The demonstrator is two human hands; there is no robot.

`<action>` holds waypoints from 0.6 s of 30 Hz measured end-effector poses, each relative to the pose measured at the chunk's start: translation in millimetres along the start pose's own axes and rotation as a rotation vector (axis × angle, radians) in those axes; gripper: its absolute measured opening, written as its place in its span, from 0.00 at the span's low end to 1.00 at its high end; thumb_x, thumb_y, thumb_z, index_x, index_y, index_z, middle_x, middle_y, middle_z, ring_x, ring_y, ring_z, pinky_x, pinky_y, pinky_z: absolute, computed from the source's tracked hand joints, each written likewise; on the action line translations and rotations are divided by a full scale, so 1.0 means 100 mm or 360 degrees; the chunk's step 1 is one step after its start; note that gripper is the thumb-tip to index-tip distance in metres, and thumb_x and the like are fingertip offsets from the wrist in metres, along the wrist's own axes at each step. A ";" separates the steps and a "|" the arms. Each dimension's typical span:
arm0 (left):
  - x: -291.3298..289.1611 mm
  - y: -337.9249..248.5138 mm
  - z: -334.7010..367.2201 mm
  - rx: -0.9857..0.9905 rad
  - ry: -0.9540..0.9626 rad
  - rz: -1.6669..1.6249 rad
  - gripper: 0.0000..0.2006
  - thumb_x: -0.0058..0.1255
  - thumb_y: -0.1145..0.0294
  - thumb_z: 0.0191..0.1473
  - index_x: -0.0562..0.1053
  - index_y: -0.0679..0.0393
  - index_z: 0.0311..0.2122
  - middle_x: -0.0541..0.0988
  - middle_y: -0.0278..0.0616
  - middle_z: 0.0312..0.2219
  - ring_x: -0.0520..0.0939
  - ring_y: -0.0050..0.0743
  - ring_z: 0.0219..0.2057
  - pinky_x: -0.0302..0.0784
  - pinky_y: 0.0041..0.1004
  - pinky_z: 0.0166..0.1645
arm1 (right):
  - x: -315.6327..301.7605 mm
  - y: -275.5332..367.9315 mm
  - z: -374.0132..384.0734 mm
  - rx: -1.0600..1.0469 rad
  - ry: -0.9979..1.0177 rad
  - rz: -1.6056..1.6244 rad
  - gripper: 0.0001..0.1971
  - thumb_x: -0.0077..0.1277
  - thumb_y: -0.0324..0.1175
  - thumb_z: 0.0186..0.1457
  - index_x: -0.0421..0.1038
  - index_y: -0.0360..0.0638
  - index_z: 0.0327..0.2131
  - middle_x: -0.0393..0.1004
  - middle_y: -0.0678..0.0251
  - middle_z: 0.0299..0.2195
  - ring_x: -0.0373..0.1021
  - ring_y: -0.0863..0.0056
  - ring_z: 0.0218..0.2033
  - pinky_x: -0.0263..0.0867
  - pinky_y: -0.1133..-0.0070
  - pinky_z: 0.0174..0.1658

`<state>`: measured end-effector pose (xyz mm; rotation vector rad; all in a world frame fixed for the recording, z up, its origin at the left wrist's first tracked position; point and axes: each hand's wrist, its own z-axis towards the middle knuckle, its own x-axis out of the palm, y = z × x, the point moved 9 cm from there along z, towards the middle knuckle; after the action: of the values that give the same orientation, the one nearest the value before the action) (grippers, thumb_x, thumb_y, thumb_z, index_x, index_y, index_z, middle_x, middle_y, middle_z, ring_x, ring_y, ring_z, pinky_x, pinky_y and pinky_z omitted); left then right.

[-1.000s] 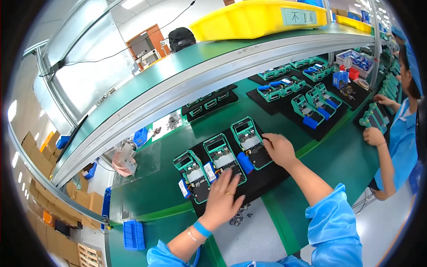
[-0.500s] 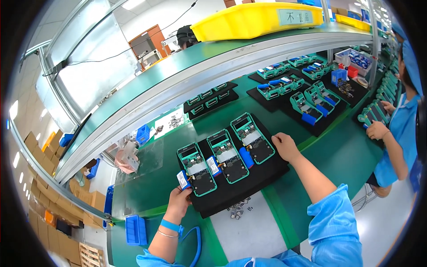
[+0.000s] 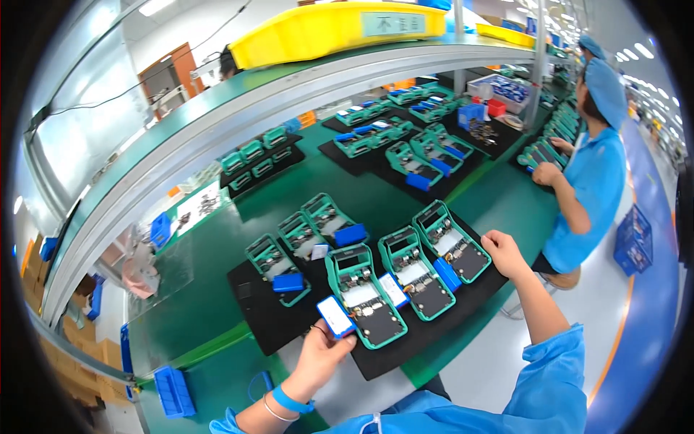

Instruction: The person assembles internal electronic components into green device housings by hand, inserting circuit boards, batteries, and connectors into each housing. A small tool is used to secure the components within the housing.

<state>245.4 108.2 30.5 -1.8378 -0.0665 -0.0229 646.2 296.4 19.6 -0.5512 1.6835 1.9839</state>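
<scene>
A black foam mat lies under three green device housings in a row: a left one, a middle one and a right one. Blue battery packs hang beside them on short wires, including a white-labelled one by the left housing. My left hand is closed on the mat's front left corner, just under that pack. At the far right edge, my right hand is closed on the mat, its fingertips partly hidden. Behind it, a second black mat bears three similar housings with packs.
More housings stand on black mats along the back of the green bench. A metal-edged shelf with a yellow bin runs overhead. At the right, a co-worker in blue handles a housing. A blue tray sits front left.
My view has turned to the right. Both hands have shifted right along the bench with the loaded mat, and the second mat with three housings now shows behind it.
</scene>
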 end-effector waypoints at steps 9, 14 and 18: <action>1.37 0.72 0.29 -0.0434 0.0258 -0.0219 0.19 0.49 0.79 0.62 0.59 0.64 0.56 0.74 0.46 0.46 0.84 0.36 0.36 0.86 0.36 0.43 | -0.68 -0.86 -0.26 -0.0202 -0.0394 -0.0081 0.09 0.52 0.32 0.61 0.76 0.38 0.41 0.76 0.60 0.40 0.73 0.66 0.42 0.67 0.73 0.47; 1.81 0.81 0.56 -0.0475 0.0272 -0.0234 0.18 0.47 0.80 0.62 0.60 0.63 0.56 0.73 0.45 0.45 0.84 0.36 0.37 0.85 0.34 0.44 | -0.87 -0.70 -0.30 -0.0328 -0.0610 -0.0418 0.05 0.55 0.30 0.59 0.71 0.39 0.35 0.73 0.55 0.44 0.72 0.52 0.44 0.69 0.67 0.46; 2.12 0.87 0.79 -0.0433 0.0235 -0.0292 0.18 0.47 0.79 0.63 0.61 0.62 0.56 0.73 0.43 0.44 0.83 0.31 0.33 0.85 0.32 0.43 | -1.11 -0.86 -0.18 -0.0309 -0.0714 -0.0516 0.08 0.55 0.30 0.59 0.68 0.38 0.32 0.72 0.56 0.41 0.73 0.53 0.37 0.69 0.68 0.38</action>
<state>460.7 168.7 -63.4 -2.0900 -0.1335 -0.3097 786.2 278.5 13.2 -0.3777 1.0682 1.8669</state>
